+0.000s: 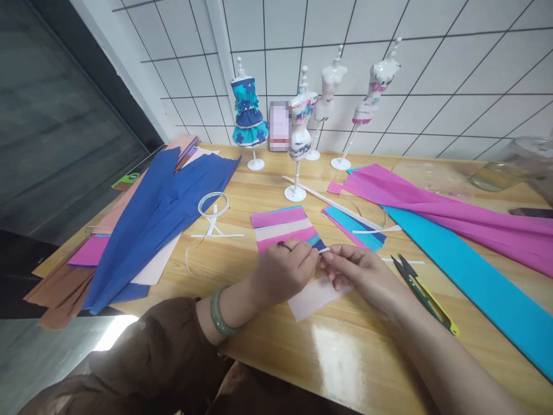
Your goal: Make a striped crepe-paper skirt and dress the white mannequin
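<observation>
My left hand (285, 268), with a ring and a green bangle, is closed in front of me. Its fingertips meet those of my right hand (360, 274), which pinches the tip of a narrow white strip (323, 250), seemingly tape. The strip lies against a dark blue crepe paper piece (318, 244); my left fingers press at this piece's edge, though what they grip is partly hidden. Just beyond lie pink crepe paper strips (279, 217) with a pale one (283, 229) between them. A pale pink paper piece (313, 300) rests on the table below both hands.
Thread snips (425, 294) lie right of my right hand. A tape roll (213, 204) sits left. Small mannequins (300, 127) stand behind, one wearing a blue dress (248, 112). Long blue (466, 282), magenta (432, 207) and dark blue (151, 213) crepe paper lies at the sides.
</observation>
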`<state>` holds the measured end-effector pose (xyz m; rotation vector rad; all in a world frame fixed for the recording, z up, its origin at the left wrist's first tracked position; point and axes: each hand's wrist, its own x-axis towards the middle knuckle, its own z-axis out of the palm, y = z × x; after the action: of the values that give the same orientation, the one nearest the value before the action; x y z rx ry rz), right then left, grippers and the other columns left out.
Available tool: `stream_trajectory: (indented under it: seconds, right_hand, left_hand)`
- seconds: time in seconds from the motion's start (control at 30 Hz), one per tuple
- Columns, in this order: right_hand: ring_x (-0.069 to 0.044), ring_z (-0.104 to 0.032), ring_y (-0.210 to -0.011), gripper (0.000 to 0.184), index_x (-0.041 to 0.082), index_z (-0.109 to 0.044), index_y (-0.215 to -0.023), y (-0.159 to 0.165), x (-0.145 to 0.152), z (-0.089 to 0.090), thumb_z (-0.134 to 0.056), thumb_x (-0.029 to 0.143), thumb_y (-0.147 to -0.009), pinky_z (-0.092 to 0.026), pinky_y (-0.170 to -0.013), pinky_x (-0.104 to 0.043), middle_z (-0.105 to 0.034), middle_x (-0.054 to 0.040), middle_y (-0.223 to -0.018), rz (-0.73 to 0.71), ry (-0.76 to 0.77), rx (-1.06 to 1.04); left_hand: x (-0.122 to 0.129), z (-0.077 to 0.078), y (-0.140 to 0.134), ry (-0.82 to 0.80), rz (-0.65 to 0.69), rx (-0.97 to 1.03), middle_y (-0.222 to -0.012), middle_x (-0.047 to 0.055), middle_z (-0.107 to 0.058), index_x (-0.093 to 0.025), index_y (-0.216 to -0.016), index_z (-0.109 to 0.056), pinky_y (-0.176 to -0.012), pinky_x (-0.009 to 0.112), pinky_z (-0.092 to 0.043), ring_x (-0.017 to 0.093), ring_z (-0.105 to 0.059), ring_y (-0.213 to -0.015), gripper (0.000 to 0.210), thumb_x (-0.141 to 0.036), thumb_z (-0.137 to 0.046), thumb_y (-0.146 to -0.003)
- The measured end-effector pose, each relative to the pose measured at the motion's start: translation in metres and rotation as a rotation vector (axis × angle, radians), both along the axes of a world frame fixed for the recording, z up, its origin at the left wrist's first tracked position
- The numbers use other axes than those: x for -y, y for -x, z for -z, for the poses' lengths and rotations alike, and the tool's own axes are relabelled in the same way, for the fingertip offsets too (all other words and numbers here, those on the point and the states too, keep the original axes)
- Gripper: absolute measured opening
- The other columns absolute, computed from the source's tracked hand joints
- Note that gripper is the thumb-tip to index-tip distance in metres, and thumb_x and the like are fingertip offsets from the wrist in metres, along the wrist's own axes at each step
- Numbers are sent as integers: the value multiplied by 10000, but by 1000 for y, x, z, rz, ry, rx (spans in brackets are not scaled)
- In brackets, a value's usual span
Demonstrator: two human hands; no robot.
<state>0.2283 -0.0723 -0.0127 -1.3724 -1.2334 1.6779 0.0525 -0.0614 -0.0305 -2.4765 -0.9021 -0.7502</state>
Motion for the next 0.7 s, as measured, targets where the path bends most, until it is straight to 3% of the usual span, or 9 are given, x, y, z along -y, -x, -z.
stream_trajectory:
  seconds: [0.2, 0.4, 0.53, 0.7]
  right_hand:
    - [-95, -506, -474, 284, 178, -569, -715, 0, -2, 5, -653, 449, -726, -411, -508, -243, -564, 26, -583, 9, -110, 77]
    - [-122, -484, -530, 233, 193, -546, -733, -1, 1, 6, -539, 407, -824, -376, -502, -253, -520, 20, -596, -16, -300, 300]
    - [-136, -475, -604, 186, 201, -562, -796, -1, 8, -2, -472, 339, -880, -367, -539, -259, -534, 2, -662, -166, -509, 459]
    - [-129, -460, -603, 157, 213, -569, -858, 0, 13, -9, -438, 286, -905, -339, -525, -249, -536, 7, -675, -266, -610, 544]
  left_hand:
    - [3, 5, -3, 82, 65, -17, -714, 43, -593, -141, -834, -584, -543, 307, -369, 163, -544, -657, 163, -164, -425, -862]
    - [-8, -7, -1, 383, 85, 259, -940, 97, -650, -116, -1014, -586, -763, 341, -480, 189, -589, -882, 244, -209, -418, -863]
    - [-20, -21, 6, 458, 277, 245, -1243, 136, -553, -111, -1222, -468, -1023, 452, -359, 242, -408, -1255, 409, -124, -399, -818]
    - [-23, -29, 13, 547, 327, 107, -1250, 115, -555, -148, -1064, -557, -1102, 528, -189, 282, -248, -1361, 308, -137, -424, -786]
